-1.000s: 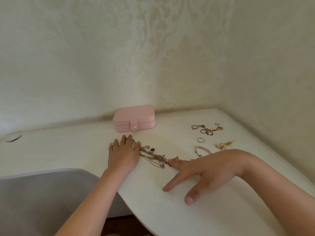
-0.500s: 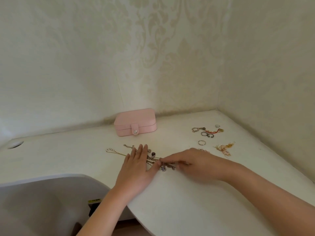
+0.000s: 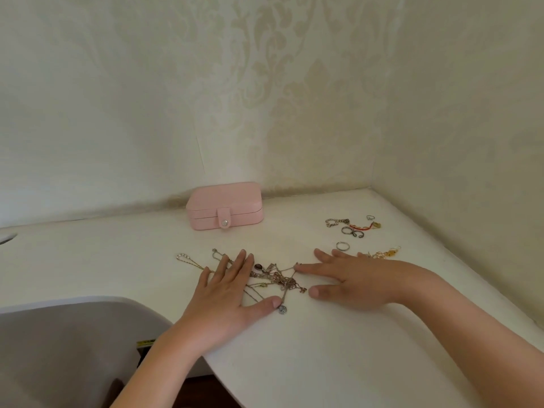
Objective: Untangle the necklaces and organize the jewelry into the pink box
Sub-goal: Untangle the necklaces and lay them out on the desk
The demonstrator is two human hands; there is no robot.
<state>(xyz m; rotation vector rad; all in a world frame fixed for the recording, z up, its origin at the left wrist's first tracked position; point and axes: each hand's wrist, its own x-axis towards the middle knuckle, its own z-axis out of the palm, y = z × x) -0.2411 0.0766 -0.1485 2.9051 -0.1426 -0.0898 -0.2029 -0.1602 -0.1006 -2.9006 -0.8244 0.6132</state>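
Note:
A tangle of thin necklaces (image 3: 272, 276) with small pendants lies on the white table (image 3: 309, 363). My left hand (image 3: 228, 293) lies flat on the tangle's left part, fingers straight, thumb beside a round silver pendant (image 3: 282, 310). My right hand (image 3: 350, 281) rests flat just right of the tangle, a fingertip touching a chain end. The pink box (image 3: 225, 205) stands closed with its snap fastened, against the wall behind the tangle. A silver ring (image 3: 343, 246), a cluster of rings and a bracelet (image 3: 353, 226), and gold earrings (image 3: 385, 253) lie to the right.
Two patterned walls meet at the corner behind the table's far right. The table's curved front edge runs from the left toward me, with a grey surface (image 3: 59, 348) below it. A cable hole (image 3: 6, 238) sits at the far left edge.
My right hand has opened from a pinch at the tangle and slid right, flat on the table. My left hand has spread over the chains, and the tangle is pulled wider.

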